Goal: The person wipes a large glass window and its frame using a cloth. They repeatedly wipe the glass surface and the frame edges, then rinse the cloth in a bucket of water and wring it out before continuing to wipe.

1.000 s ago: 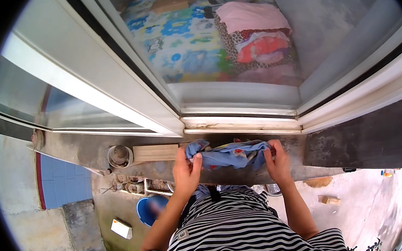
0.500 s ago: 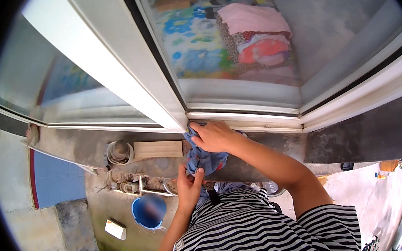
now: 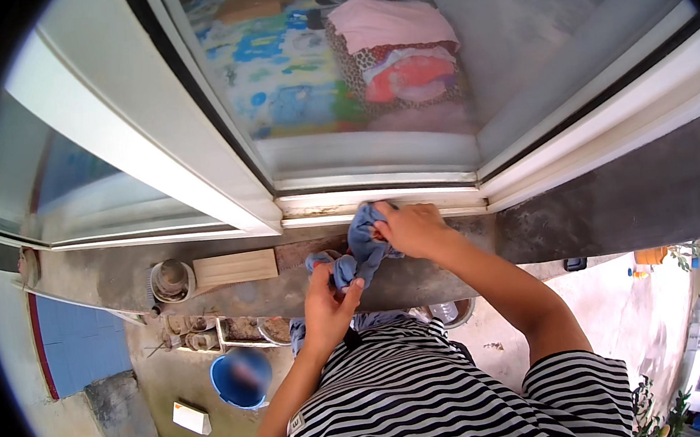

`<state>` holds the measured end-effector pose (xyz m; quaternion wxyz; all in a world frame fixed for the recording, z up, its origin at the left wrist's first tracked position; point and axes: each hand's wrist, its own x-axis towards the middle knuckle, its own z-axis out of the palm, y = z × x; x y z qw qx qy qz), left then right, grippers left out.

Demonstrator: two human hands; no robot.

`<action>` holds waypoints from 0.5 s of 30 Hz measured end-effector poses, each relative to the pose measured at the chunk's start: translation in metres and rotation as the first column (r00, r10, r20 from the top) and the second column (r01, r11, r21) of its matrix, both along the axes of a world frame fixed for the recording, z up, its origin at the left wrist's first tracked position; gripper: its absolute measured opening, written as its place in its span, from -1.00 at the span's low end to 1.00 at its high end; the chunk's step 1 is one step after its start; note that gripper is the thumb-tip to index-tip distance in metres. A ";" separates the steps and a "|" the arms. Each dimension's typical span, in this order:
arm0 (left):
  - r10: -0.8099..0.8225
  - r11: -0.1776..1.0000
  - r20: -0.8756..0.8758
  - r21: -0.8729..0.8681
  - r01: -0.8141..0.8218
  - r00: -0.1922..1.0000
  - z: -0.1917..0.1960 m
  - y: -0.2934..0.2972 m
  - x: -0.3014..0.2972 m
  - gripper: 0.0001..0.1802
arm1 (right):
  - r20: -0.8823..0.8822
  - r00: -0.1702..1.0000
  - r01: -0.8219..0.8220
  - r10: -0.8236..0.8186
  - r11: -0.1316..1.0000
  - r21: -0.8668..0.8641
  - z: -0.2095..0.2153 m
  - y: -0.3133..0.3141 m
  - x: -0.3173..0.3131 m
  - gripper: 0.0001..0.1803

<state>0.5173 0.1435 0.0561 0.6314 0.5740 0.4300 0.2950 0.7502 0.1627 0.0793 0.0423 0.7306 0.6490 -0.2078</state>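
Observation:
A crumpled blue cloth (image 3: 363,249) is stretched between my two hands over the grey concrete ledge (image 3: 423,275). My right hand (image 3: 412,228) grips its upper end, close against the white lower track of the window frame (image 3: 382,204). Lower down and to the left, my left hand (image 3: 330,303) pinches the cloth's other end above the ledge's near edge. Parts of the fingers are hidden in the folds.
On the ledge to the left lie a wooden board (image 3: 235,268) and a round pot (image 3: 172,281). Below stand a blue bucket (image 3: 241,380) and a white box (image 3: 191,418). Behind the window glass is a bed with folded pink bedding (image 3: 395,29).
My right hand has moved rightward along the window track with the cloth, away from the frame's upright post. The left hand still holds the lower end. The whole view has shifted.

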 end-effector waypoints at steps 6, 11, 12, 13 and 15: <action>-0.185 0.880 -0.222 0.396 0.262 0.957 0.007 0.004 0.046 -0.59 | 0.188 0.964 0.182 -0.186 0.982 0.039 0.002 -0.050 0.056 -0.63; -0.255 0.843 -0.372 0.367 0.393 0.893 0.012 0.008 0.064 -0.52 | 0.336 0.867 0.259 -0.367 0.910 0.324 -0.019 -0.085 0.088 -0.75; -0.220 0.829 -0.375 0.415 0.375 0.900 0.004 0.008 0.063 -0.51 | 0.192 0.907 0.262 -0.375 0.858 0.442 -0.020 -0.093 0.084 -0.78; -0.185 0.812 -0.376 0.462 0.356 0.908 -0.002 0.010 0.061 -0.50 | 0.046 0.932 0.276 -0.358 0.788 0.550 -0.020 -0.098 0.074 -0.82; -0.105 0.846 -0.375 0.453 0.281 0.921 -0.010 0.017 0.052 -0.50 | -0.159 0.921 0.376 -0.356 0.703 0.603 -0.021 -0.110 0.050 -0.84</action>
